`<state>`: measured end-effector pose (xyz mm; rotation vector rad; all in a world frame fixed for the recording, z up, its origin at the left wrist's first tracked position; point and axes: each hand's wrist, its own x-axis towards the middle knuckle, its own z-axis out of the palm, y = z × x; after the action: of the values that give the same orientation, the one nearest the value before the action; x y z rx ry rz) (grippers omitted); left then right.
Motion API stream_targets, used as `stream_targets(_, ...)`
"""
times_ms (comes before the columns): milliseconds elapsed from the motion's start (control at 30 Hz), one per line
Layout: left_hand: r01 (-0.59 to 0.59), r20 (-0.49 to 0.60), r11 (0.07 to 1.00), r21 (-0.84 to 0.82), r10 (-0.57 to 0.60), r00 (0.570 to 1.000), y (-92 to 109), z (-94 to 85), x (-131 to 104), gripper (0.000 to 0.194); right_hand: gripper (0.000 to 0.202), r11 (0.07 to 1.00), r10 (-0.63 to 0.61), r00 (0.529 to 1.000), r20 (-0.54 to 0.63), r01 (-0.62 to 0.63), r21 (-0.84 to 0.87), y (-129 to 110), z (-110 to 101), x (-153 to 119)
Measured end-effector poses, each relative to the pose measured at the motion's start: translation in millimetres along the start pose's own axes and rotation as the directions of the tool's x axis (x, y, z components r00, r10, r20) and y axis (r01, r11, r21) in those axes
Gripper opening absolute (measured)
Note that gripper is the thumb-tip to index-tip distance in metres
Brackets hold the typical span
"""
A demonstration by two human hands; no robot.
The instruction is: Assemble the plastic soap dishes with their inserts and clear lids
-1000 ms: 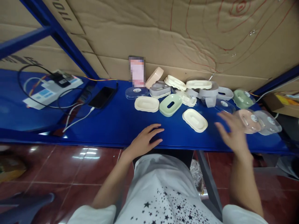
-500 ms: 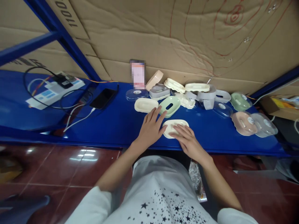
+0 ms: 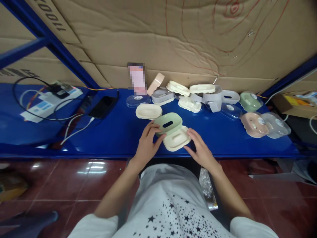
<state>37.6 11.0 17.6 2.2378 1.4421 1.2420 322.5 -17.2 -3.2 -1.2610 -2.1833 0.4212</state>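
A pale green soap dish insert [image 3: 174, 119] with a dark oval slot is pinched at its left end by my left hand [image 3: 148, 143], fingers over the rim and thumb below. Its front edge overlaps a cream soap dish base [image 3: 173, 142], which tilts slightly at the front of the blue shelf. My right hand [image 3: 201, 150] grips the base's right end between fingers and thumb. Just behind the green insert sits a cream oval dish [image 3: 148, 111].
Behind lie grey soap dish parts [image 3: 214, 97], cream parts [image 3: 190, 104] and a clear lid [image 3: 138, 100]. At right are a green dish [image 3: 250, 101] and a pink dish [image 3: 255, 124]. Leftward are a phone [image 3: 102, 107], cables and a power strip [image 3: 52, 100].
My left hand has taken hold of the green insert and brought it forward over the cream base. My right hand has shifted from on top of the base to its right end.
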Motion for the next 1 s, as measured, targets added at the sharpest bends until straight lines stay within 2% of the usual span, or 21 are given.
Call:
stream_targets(67,-0.048,0.022,0.997,-0.056,0.049,0.999,7,-2.4,-5,0.011,0.085,1.0,0.013,0.999,-0.038,-0.012,0.018,1,1,0)
stream_targets(133,-0.1,0.09,0.989,-0.104,0.11,0.99,12,-0.3,-10,0.012,0.087,1.0,-0.002,0.998,-0.061,0.003,0.014,2,1,0)
stream_targets(233,-0.134,0.179,0.982,-0.132,0.157,0.971,16,7.6,-16,0.012,0.075,0.998,-0.057,0.997,-0.044,0.056,-0.03,4,1,2)
stream_targets(400,-0.167,0.204,0.985,-0.037,0.171,0.964,18,19.6,-29,0.016,0.059,0.997,-0.07,0.997,-0.021,0.07,-0.025,6,1,4)
stream_targets(533,-0.184,0.243,0.981,0.055,0.166,0.956,21,21.6,-36,0.013,0.052,0.996,-0.08,0.997,0.016,0.081,-0.035,7,-1,5)
stream_targets(700,-0.161,0.249,0.987,-0.024,0.162,0.955,12,5.9,-26,0.02,0.053,0.992,-0.084,0.996,0.042,0.088,-0.09,5,-1,2)
stream_targets(800,-0.139,0.264,0.99,0.032,0.126,0.956,5,-7.3,-17,0.032,0.055,0.985,-0.083,0.994,0.07,0.093,-0.143,1,-1,7)
stream_targets(933,-0.198,0.327,0.975,0.097,0.157,0.932,-3,-20.3,-13,0.046,0.055,0.976,-0.168,0.982,0.083,0.177,-0.124,-6,-12,38)
stream_targets(1000,-0.184,0.285,0.969,0.165,0.132,0.949,-13,-30.3,-9,0.042,0.05,0.96,-0.219,0.973,0.07,0.228,-0.165,-11,-19,58)
